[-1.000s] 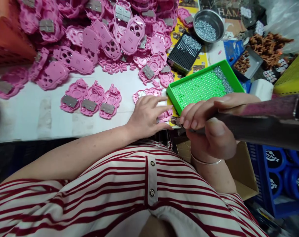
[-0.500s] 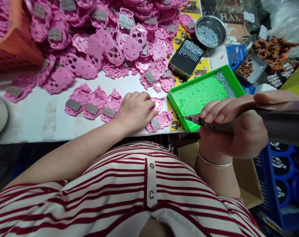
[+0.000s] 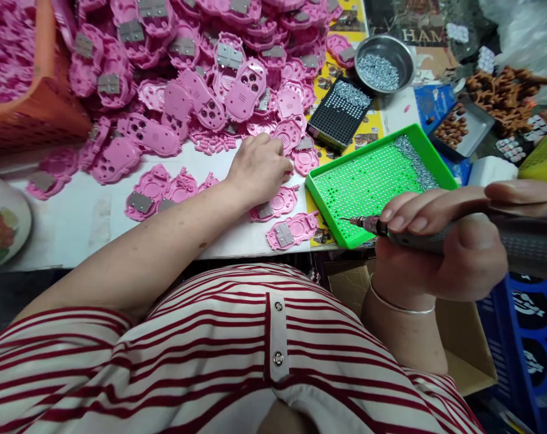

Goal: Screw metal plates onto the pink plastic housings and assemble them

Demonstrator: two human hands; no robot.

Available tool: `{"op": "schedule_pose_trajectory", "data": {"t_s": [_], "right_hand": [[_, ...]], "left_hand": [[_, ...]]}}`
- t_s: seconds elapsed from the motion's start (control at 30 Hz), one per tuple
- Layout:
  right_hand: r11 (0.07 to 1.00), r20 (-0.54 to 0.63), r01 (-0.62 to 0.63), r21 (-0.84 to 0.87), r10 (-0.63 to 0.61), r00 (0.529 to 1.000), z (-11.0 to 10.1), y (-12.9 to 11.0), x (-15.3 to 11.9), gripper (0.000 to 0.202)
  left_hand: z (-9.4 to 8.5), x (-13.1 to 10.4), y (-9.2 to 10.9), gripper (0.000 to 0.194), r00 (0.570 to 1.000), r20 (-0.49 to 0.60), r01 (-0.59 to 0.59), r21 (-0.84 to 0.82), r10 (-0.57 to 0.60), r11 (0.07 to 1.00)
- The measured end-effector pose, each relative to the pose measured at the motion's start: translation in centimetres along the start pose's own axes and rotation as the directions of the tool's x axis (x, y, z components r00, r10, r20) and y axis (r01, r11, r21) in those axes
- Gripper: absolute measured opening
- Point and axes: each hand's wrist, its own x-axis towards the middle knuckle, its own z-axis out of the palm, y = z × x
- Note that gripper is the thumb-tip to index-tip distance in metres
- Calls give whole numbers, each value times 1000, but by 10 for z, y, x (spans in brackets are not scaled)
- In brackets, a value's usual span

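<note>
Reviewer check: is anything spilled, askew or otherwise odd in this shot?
One small oddity: a tiny pink bit lies alone near the metal bowl, away from the loose pink pieces beside the heap. I see no clear spill or damage.

Grey shallow tray, landmark, holding small brown pieces. Just beyond it: heap of orange-brown plastic figures. Farther past the tray, crumpled clear plastic sheeting. Right of tray: yellow perforated basket, partly in view. Nearer side, below tray level: open brown cardboard box, blue plastic crate with blue-rimmed black discs. Far left of tray: white rounded vessel, floral print.
</note>
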Motion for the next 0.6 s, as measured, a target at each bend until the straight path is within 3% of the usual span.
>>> {"op": "schedule_pose_trajectory", "data": {"t_s": [0.2,0.3,0.33,0.4,0.47,0.5,0.53,0.6], "right_hand": [[1000,-38,6,-4,-6,999,-5,-1,0,34],[1000,-46,16,-15,-16,999,-9,-2,-1,34],[1000,-54,17,-20,-19,998,-10,-2,-2,33],[1000,-74,16,-15,-17,997,-13,-2,-5,32],[1000,-92,14,5,-14,996,-16,-2,-8,31],[1000,-102,7,18,-5,995,-17,-2,-10,30],[999,-116,-10,32,14,993,-18,-1,-11,29],[993,-148,-109,41,114,982,-19,-1,-13,33]], "left_hand": [[1,-8,-2,17,997,-73,-2,-124,-7,992],[-6,-19,1,9,989,-122,30,-420,-89,907],[-10,-22,2,8,982,-110,63,-576,-154,815],[-17,-29,4,11,957,11,157,-861,-290,484],[-23,-34,6,13,918,189,233,-968,-347,90],[-26,-36,7,13,903,259,254,-965,-344,-59],[-27,-38,7,14,891,306,264,-950,-337,-164],[-29,-40,8,19,878,359,279,-922,-318,-270]]}}
